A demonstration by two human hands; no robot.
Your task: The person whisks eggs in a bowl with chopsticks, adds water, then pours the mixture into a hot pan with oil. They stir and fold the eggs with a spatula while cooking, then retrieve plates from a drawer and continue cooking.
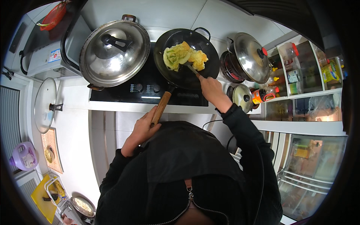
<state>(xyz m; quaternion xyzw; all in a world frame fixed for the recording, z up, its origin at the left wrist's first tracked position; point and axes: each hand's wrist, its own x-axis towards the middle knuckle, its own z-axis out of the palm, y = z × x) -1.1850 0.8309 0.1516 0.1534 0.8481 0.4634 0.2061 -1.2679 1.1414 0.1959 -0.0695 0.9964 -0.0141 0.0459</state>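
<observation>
A black wok (188,80) with a wooden handle (161,107) sits on the right side of the black cooktop (118,97). Folded, browned egg with green bits (175,54) lies in it, with a smaller yellow piece (199,58) at its right. My left hand (143,128) is wrapped around the end of the wok's handle. In my right hand (212,88) is a metal spatula (192,69), its tip against the egg between the two parts; its handle is mostly hidden by my fingers.
A large lidded wok (115,64) stands left of the black wok. On the right are a lidded pan (250,57), a small lidded pot (242,97) and a shelf (306,95) of jars and bottles. A glass lid (45,105) and cutting board (53,149) lie at the left.
</observation>
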